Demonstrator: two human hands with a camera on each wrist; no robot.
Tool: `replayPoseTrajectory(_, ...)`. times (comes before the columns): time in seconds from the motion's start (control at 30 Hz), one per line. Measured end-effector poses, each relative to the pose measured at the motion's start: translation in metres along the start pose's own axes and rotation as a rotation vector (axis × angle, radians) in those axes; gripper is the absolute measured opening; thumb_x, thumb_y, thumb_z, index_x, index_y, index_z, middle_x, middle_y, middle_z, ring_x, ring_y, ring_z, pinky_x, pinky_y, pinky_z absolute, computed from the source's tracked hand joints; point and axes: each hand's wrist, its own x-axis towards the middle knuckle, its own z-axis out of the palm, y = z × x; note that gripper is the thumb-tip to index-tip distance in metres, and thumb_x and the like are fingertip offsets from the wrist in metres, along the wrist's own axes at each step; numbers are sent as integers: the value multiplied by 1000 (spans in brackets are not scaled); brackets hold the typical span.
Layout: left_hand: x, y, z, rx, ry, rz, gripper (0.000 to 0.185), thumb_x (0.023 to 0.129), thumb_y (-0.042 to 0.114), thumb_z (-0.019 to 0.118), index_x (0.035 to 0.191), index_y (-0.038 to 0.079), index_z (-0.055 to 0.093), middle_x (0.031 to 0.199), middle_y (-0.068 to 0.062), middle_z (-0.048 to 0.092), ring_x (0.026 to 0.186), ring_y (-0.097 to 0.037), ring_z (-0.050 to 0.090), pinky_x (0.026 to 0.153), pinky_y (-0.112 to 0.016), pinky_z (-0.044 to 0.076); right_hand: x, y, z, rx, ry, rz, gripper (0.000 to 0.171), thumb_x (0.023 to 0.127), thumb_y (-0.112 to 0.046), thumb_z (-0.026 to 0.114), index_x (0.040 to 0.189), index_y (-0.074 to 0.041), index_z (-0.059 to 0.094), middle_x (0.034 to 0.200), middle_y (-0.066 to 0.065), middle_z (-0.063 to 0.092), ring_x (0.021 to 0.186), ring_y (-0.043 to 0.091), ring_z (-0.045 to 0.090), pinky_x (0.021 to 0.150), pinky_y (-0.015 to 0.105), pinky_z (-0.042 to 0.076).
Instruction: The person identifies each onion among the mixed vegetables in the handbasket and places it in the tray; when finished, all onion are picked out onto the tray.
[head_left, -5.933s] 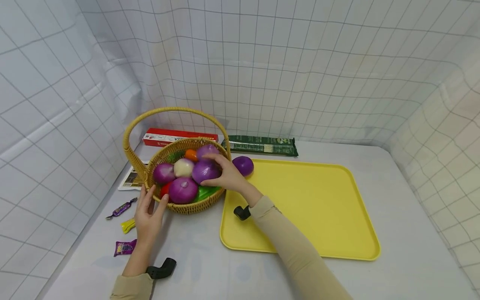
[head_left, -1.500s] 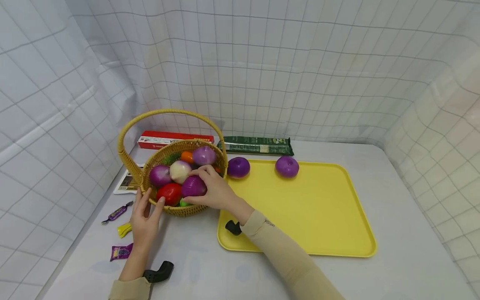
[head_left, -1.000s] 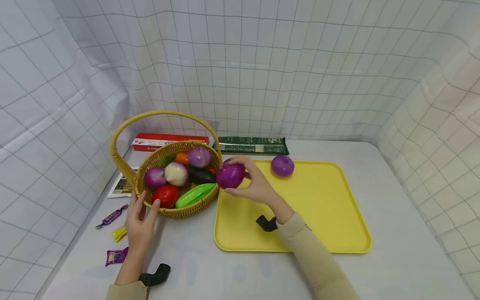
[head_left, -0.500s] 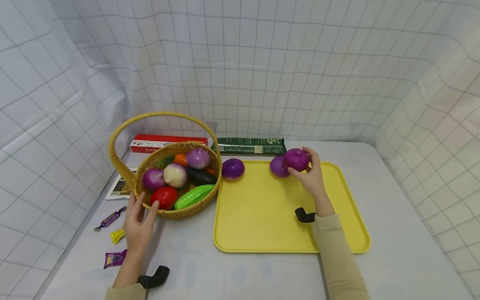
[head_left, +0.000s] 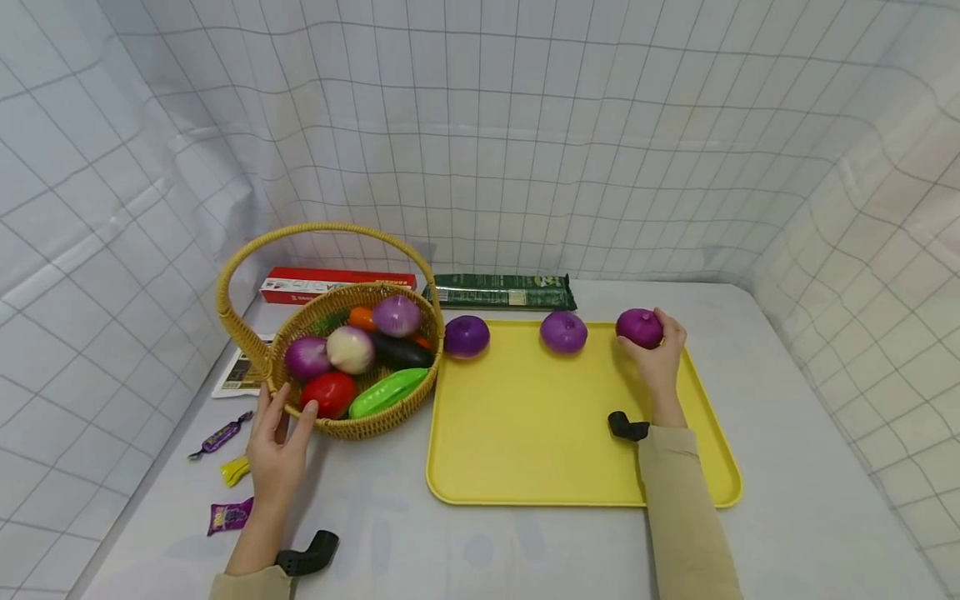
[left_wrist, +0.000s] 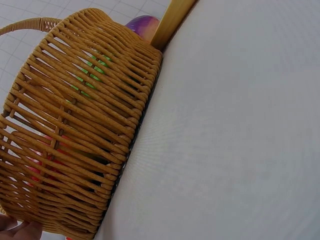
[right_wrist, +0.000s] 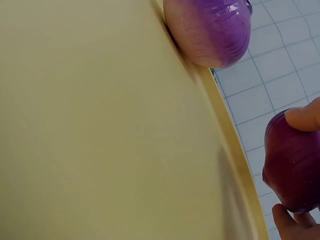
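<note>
My right hand (head_left: 654, 343) grips a purple onion (head_left: 639, 327) (right_wrist: 292, 170) at the far right corner of the yellow tray (head_left: 540, 417) (right_wrist: 100, 125); its fingertips (right_wrist: 305, 117) curl round it. Two more purple onions lie along the tray's far edge, one in the middle (head_left: 563, 332) (right_wrist: 210, 30) and one at the left corner (head_left: 466, 336). My left hand (head_left: 288, 412) rests with spread fingers against the front wall of the wicker basket (head_left: 360, 427) (left_wrist: 75, 140). The basket holds purple onions, a white onion (head_left: 350, 348), a red tomato (head_left: 328, 392) and a green pod (head_left: 386, 392).
A red box (head_left: 337, 285) and a green packet (head_left: 501, 292) lie along the back wall. A leaflet (head_left: 240, 375) and wrapped candies (head_left: 221, 433) sit left of the basket. Grid-patterned cloth walls enclose the table on three sides.
My right hand lifted a purple onion out of the basket and carried it rightward across the tray, past the middle onion, to the far right corner. The left hand stayed at the basket.
</note>
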Motion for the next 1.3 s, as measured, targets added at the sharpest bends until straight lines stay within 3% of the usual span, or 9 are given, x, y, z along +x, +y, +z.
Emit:
replayPoseTrajectory(0.2,0,0,-1,12,5,-6,55,92,28,60,141,9,43,155,3,18,140,-19,22,103,-21,32,4,12,-1,-50,20,43,78,76,-2,72,143,-7,31,144,16,20,128,35,33,108,46,30)
replayPoseTrajectory(0.43,-1,-1,-2,11,10,-2,55,93,28,60,141,8,43,155,3,18,140,-18,22,102,-20,32,5,19,0,-62,41,65,79,75,1,72,143,-6,32,144,16,20,130,35,30,109,46,28)
replayPoseTrajectory(0.7,-2,-4,-2,8,14,2,54,93,27,60,141,8,43,155,2,18,140,-18,21,102,-20,32,2,9,-3,-34,91,77,83,75,-2,73,145,-10,29,148,12,21,130,33,31,107,46,32)
replayPoseTrajectory(0.87,-2,-3,-2,-2,15,4,54,92,27,60,140,9,44,154,3,19,140,-18,22,102,-19,32,-2,-10,-5,37,226,10,69,81,-9,70,141,-11,37,148,6,27,134,24,29,108,44,32)
replayPoseTrajectory(1.0,-1,-3,-1,-1,18,0,54,92,27,61,141,10,44,154,3,19,140,-18,23,102,-18,32,-5,-33,2,162,277,-133,55,84,-6,66,134,-3,44,142,6,37,133,15,30,109,38,31)
replayPoseTrajectory(1.13,0,-4,-1,-5,7,-6,54,92,25,61,141,10,44,154,3,19,140,-19,23,103,-21,32,-18,-67,22,338,163,-227,48,85,1,63,129,6,44,128,6,48,127,25,39,105,38,36)
replayPoseTrajectory(1.2,0,-4,-1,-6,5,-4,54,92,25,61,140,9,44,154,3,20,139,-20,23,102,-20,33,-28,-81,39,424,74,-243,44,86,3,62,126,8,45,123,4,50,122,32,43,100,36,41)
replayPoseTrajectory(1.3,1,-3,-1,-6,3,1,54,92,25,61,141,8,44,154,3,19,140,-20,23,102,-19,32,-44,-97,68,532,-80,-232,38,87,3,61,123,8,47,121,13,52,117,36,48,89,30,49)
